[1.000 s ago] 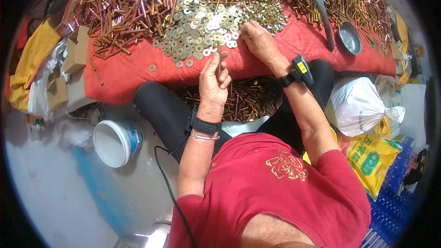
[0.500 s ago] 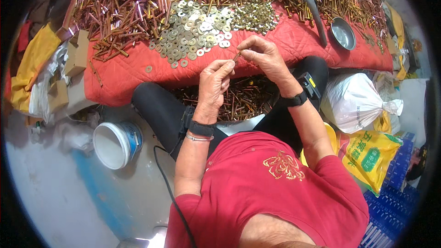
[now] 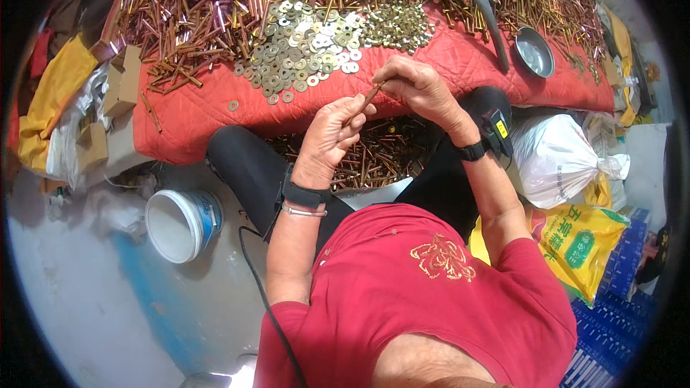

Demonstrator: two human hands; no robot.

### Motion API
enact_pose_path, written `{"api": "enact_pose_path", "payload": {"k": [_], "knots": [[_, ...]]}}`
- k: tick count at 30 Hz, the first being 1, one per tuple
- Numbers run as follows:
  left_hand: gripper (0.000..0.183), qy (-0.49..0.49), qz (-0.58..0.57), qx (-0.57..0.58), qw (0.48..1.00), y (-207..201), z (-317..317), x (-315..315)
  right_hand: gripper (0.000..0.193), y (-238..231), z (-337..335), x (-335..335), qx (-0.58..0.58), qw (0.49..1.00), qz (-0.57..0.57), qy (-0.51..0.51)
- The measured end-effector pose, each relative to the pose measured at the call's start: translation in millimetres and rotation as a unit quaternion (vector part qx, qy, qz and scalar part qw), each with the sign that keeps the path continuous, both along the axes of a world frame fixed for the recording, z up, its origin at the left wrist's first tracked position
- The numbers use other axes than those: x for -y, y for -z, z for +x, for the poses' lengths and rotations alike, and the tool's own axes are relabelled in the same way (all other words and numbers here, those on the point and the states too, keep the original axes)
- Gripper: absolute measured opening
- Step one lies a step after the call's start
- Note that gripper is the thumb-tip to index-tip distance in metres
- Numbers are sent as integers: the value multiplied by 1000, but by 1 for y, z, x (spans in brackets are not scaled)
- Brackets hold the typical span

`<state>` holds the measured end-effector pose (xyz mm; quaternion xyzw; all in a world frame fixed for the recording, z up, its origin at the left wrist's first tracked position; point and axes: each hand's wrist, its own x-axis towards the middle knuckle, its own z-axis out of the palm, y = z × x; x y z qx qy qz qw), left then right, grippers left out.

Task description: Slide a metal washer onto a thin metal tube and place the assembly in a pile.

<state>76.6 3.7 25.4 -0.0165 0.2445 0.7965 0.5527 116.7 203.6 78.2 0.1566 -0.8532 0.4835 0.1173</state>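
Observation:
A thin copper-coloured metal rod (image 3: 372,93) slants between my two hands over the near edge of the red quilted cloth. My left hand (image 3: 332,129) pinches its lower end between thumb and fingers. My right hand (image 3: 418,92) has the upper end pinched, with the fingers curled over it. On the cloth beyond lie a heap of flat round washers (image 3: 305,54) and a smaller heap of small brassy nuts (image 3: 399,25). Long copper-coloured rods (image 3: 215,7) are piled behind and to the left. Between my knees, below my hands, are many more copper-coloured pieces (image 3: 374,162).
A metal bowl (image 3: 535,54) and a dark-handled tool (image 3: 492,29) rest on the red cloth (image 3: 187,122) at right. On the floor stand a white bucket (image 3: 172,226) at left, a knotted white bag (image 3: 546,162) and a yellow bag (image 3: 575,244) at right. A black cable (image 3: 262,287) runs beside my left arm.
My hands have moved slightly apart, the left one a little down and left. More of the rod shows between them. My right forearm has shifted right.

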Motion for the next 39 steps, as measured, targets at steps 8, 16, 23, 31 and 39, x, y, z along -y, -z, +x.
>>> {"api": "enact_pose_path", "payload": {"k": [8, 16, 23, 31, 39], "knots": [[18, -39, -34, -67, 996, -7, 3, 6, 8, -4, -3, -1, -82, 993, 4, -85], [8, -210, -278, -485, 802, -14, 22, -9, 13, 11, 10, -2, 42, 986, 157, 27], [8, -190, -209, -258, 924, -8, 18, -7, 23, 19, 4, 6, -24, 997, 64, 48], [11, -185, -202, -240, 931, -8, 14, -1, 31, 21, -9, 24, 16, 997, 25, 64], [13, -169, -198, -221, 940, -4, 15, -3, 41, 30, -14, 23, -77, 996, 3, 37]]}}
